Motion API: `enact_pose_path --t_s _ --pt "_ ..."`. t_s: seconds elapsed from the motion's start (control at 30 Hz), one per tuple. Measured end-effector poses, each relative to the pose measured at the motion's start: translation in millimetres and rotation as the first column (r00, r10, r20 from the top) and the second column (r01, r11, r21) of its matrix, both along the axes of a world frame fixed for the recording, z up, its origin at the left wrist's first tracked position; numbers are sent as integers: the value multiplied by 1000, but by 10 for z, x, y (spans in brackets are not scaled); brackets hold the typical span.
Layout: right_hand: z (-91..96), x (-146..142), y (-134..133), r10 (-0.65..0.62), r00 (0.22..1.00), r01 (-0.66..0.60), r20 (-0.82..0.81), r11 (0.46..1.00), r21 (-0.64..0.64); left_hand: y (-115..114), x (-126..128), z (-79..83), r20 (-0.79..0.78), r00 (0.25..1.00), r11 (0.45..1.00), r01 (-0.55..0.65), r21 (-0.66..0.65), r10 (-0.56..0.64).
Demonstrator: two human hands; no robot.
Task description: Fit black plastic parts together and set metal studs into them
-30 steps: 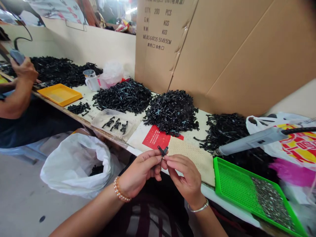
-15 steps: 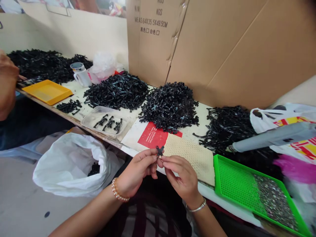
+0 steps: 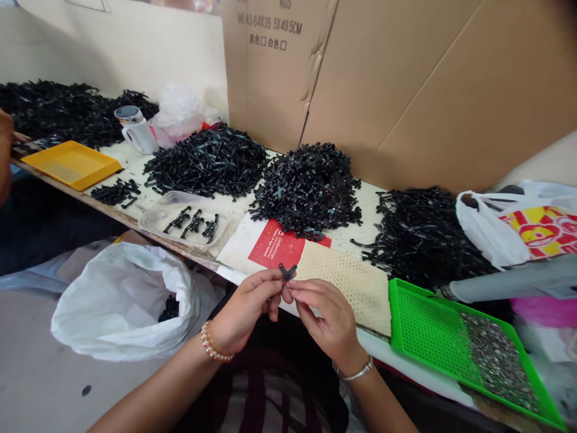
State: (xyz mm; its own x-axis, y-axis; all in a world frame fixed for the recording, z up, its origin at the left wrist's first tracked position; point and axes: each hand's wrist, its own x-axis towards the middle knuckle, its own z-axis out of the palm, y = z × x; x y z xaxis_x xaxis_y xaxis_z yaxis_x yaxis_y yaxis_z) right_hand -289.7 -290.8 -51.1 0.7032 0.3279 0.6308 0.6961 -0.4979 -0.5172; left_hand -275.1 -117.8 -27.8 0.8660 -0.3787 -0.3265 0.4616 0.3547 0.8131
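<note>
Between the fingertips of both hands, above the table's front edge, is a small black plastic piece (image 3: 287, 272), its two arms sticking up in a V. My left hand (image 3: 259, 294) pinches it from the left, fingers closed. From the right, my right hand (image 3: 322, 313) closes thumb and fingers on its lower end, which the fingers partly hide. Just beyond the hands lies a cream dimpled mat (image 3: 345, 279), beside a red and white printed sheet (image 3: 273, 243). Behind them rises a heap of short black parts (image 3: 309, 189).
A green tray (image 3: 426, 328) of small metal pieces stands right, below a grey tool (image 3: 514, 279). More black parts (image 3: 205, 159) lie heaped left. A clear tray (image 3: 148, 219) holds several black pieces. A white bag (image 3: 112, 300) hangs low left. Another person's arm (image 3: 5, 156) shows far left.
The black piece showed as an X and now shows as a V. The grey tool has shifted lower and right in view. My view has turned slightly; both hands keep their pinch.
</note>
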Motion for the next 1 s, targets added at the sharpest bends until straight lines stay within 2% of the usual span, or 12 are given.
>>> enact_pose_path --t_s 0.07,0.27,0.33,0.4,0.47,0.53,0.6,0.67,0.73,0.87,1.0 --pt "-18 0 1 12 1000 -12 17 1000 -29 -3 5 2 4 1000 1000 5 5 -5" --pt "-96 -42 32 13 993 -1 114 995 -103 -90 37 -84 74 997 987 -50 156 38" --pt "-55 -13 19 38 999 -34 32 995 -90 -90 86 -124 107 993 977 -72 200 51" --pt "27 92 -50 48 989 -54 -139 998 -34 -56 168 -148 144 987 963 -106 248 71" --pt "110 299 -183 -18 958 34 -285 998 52 1 267 -161 179 978 944 -153 293 103" --pt "143 593 -358 -159 926 194 -343 978 71 62 358 -174 205 972 929 -180 325 117" --pt "104 919 -526 -287 895 284 -340 957 -61 110 416 -195 203 975 925 -161 345 94" --pt "13 1199 -641 -352 878 269 -323 923 -276 140 438 -230 182 981 925 -127 359 64" --pt "-85 1383 -684 -379 871 228 -312 875 -427 157 441 -273 159 986 923 -98 372 41" --pt "-170 1490 -627 -404 876 210 -264 812 -545 178 468 -343 144 989 905 -88 415 30" --pt "-126 1492 -550 -430 883 181 -189 683 -707 178 548 -368 142 990 899 -60 433 -3"
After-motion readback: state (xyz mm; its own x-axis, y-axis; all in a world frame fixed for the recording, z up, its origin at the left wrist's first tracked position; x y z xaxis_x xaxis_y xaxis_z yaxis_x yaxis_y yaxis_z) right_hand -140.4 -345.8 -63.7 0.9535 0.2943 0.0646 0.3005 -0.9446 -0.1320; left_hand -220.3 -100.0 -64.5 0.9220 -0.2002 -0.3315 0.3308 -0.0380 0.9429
